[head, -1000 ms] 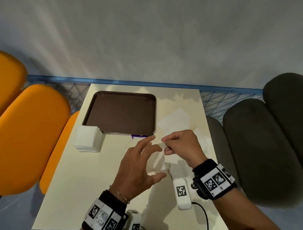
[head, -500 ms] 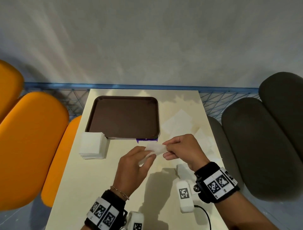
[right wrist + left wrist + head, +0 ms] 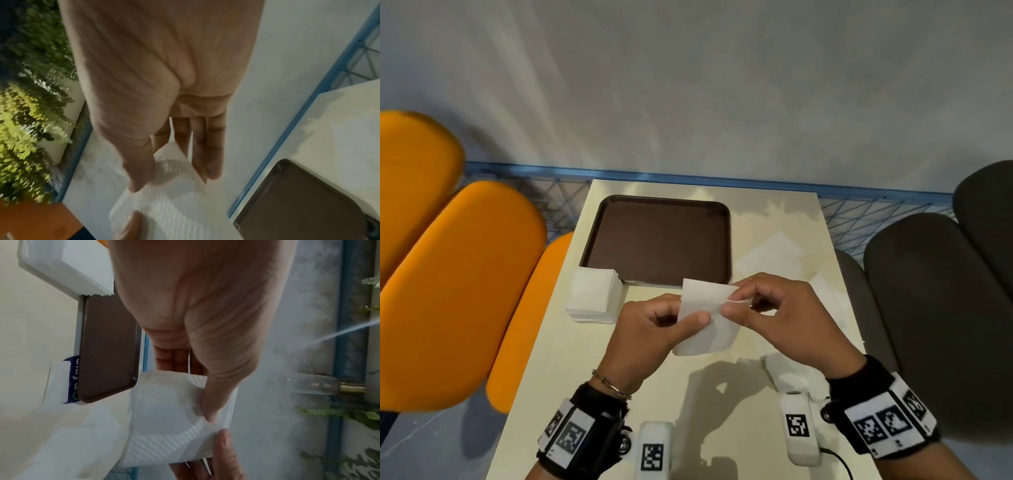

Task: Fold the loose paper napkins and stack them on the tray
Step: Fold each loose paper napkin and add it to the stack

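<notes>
Left hand (image 3: 654,329) and right hand (image 3: 774,315) both pinching one white napkin (image 3: 705,315), held above tabletop (image 3: 571,359). Brown tray (image 3: 661,236) at 12 o'clock of napkin. Napkin stack (image 3: 594,299) at 9 o'clock, touching tray's near-left corner.

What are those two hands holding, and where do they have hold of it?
One white paper napkin, above the table. The left hand pinches its left side and the right hand pinches its upper right edge.

Orange seats (image 3: 448,284) left of the cream surface (image 3: 585,394), dark grey seats (image 3: 935,308) right, blue wire fence (image 3: 866,219) behind, green foliage (image 3: 30,129) beyond.
</notes>
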`<action>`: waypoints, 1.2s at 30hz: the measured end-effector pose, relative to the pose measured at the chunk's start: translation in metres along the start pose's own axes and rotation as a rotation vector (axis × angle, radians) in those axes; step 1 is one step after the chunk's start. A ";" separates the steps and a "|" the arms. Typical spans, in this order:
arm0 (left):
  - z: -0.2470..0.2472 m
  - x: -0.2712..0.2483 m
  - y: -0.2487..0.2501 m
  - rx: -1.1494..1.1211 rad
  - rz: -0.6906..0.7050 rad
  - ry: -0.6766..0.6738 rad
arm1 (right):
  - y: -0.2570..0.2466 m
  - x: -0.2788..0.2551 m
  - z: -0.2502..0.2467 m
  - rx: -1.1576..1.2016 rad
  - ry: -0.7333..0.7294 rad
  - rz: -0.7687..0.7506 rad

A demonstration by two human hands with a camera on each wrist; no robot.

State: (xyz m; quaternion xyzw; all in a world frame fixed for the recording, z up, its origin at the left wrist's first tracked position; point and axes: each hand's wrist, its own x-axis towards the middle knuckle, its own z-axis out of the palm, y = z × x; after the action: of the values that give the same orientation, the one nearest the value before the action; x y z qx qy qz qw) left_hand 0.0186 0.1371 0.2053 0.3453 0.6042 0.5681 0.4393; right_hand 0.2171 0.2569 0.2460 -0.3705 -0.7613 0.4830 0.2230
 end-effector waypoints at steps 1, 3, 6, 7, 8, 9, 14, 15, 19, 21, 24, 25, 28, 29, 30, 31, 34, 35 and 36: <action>0.001 -0.001 0.001 -0.017 -0.004 0.008 | 0.001 0.001 0.000 0.003 0.019 0.008; 0.002 -0.003 0.003 -0.051 -0.008 0.047 | 0.003 0.001 0.001 0.014 0.054 0.015; 0.006 -0.006 0.005 -0.057 0.019 0.160 | 0.002 0.002 0.004 0.023 0.079 0.003; 0.007 -0.007 0.005 -0.054 0.028 0.203 | 0.002 0.003 0.005 0.025 0.077 -0.003; 0.009 -0.008 0.006 -0.052 0.036 0.238 | 0.001 0.003 0.005 0.027 0.073 -0.009; 0.010 -0.008 0.007 -0.052 0.046 0.264 | 0.000 0.004 0.006 0.023 0.071 -0.015; 0.012 -0.007 0.011 -0.079 0.066 0.357 | -0.005 0.005 0.008 -0.008 0.031 -0.046; 0.012 -0.007 0.010 -0.083 0.062 0.363 | -0.005 0.005 0.009 -0.011 0.030 -0.048; 0.010 -0.008 0.009 -0.110 0.044 0.370 | -0.005 0.004 0.012 -0.007 0.034 -0.059; 0.010 -0.008 0.009 -0.135 0.040 0.370 | -0.004 0.005 0.013 0.038 0.060 -0.061; 0.009 -0.008 0.007 -0.212 0.014 0.362 | -0.004 0.005 0.015 0.113 0.088 -0.046; 0.009 -0.008 0.007 -0.223 0.008 0.360 | -0.004 0.005 0.015 0.122 0.084 -0.045; 0.007 -0.009 0.009 -0.246 -0.001 0.355 | -0.006 0.005 0.015 0.138 0.055 -0.047; 0.006 -0.009 0.010 -0.244 -0.001 0.347 | -0.007 0.005 0.015 0.141 0.052 -0.049; 0.006 -0.009 0.010 -0.236 0.001 0.338 | -0.007 0.006 0.015 0.142 0.055 -0.050; 0.006 -0.009 0.011 -0.226 0.002 0.330 | -0.007 0.006 0.015 0.144 0.060 -0.050; 0.005 -0.009 0.011 -0.202 -0.012 0.321 | -0.008 0.007 0.017 0.144 0.077 -0.050; 0.005 -0.009 0.011 -0.195 -0.015 0.318 | -0.009 0.007 0.018 0.140 0.075 -0.048; 0.005 -0.009 0.011 -0.189 -0.021 0.316 | -0.009 0.007 0.019 0.134 0.071 -0.045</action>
State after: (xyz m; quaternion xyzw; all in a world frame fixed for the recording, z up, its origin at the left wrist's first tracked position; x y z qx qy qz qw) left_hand 0.0251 0.1321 0.2178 0.2027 0.6131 0.6650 0.3754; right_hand 0.1967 0.2496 0.2456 -0.3545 -0.7269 0.5146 0.2849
